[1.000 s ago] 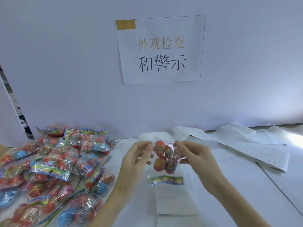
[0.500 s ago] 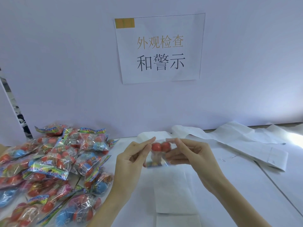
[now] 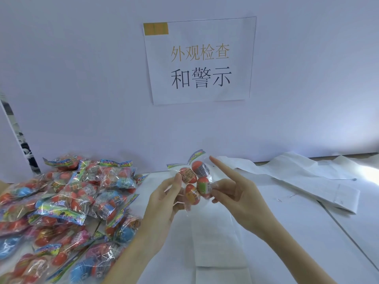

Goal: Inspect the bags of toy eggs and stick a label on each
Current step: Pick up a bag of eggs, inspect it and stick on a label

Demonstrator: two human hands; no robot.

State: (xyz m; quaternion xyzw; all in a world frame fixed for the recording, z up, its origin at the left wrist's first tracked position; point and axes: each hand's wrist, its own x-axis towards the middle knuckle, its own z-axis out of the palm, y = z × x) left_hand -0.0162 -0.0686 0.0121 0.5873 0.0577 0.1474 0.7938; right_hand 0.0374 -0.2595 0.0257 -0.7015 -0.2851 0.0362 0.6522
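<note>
A clear bag of orange toy eggs (image 3: pixel 194 181) with a colourful header strip is held up above the white table (image 3: pixel 287 232), header end pointing up. My left hand (image 3: pixel 164 203) pinches its left side between thumb and fingers. My right hand (image 3: pixel 235 193) holds the bag's right edge with thumb and lower fingers, while its index finger sticks straight up beside the bag. Long white label strips (image 3: pixel 297 177) lie on the table at the right.
A big heap of bagged toy eggs (image 3: pixel 65 203), orange and blue, covers the table's left side. A paper sign (image 3: pixel 200 60) with printed characters hangs on the white wall behind. A white sheet (image 3: pixel 217 238) lies under my hands.
The bag has been turned over in my hands: its header strip hung down a second ago and points up now. My right index finger has straightened.
</note>
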